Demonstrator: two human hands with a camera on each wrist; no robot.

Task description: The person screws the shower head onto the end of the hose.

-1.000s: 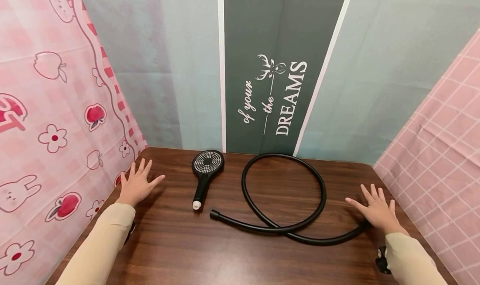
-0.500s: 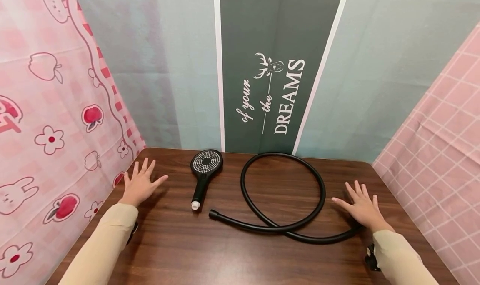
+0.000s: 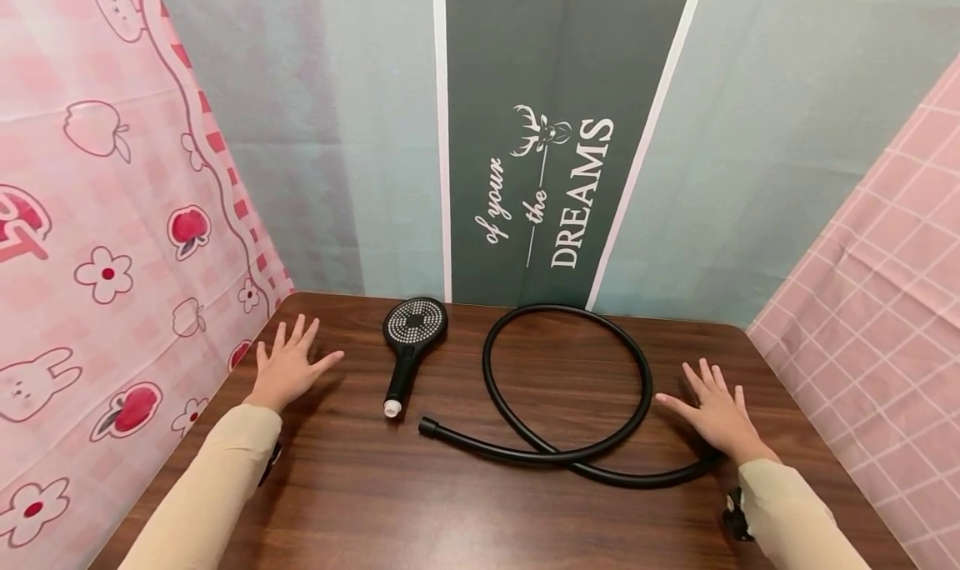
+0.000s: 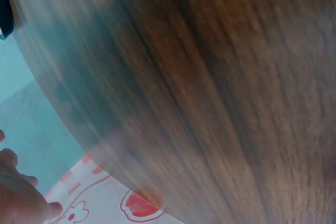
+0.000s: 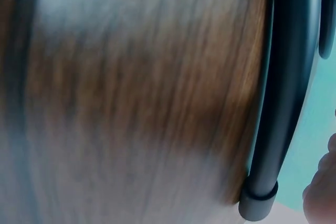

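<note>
A black handheld shower head (image 3: 415,323) with a white threaded end lies face up on the wooden table, left of centre. To its right a black shower hose (image 3: 645,362) lies in one loop with crossed ends. My left hand (image 3: 287,372), fingers spread, is left of the shower head and holds nothing. On the other side my right hand (image 3: 718,416) spreads its fingers over the hose's right end, hiding that end in the head view. The right wrist view shows a hose end with its collar (image 5: 258,200), close to the fingers (image 5: 321,198) at the edge.
The brown table (image 3: 450,520) backs onto a grey-green cloth (image 3: 382,137) with white lettering. A pink patterned cloth (image 3: 105,220) hangs at the left, a pink checked one (image 3: 892,245) at the right. Dark wrist devices sit under both sleeves.
My right hand has moved left, inward over the table. The left hand has shifted slightly right. The shower head and hose lie where they were.
</note>
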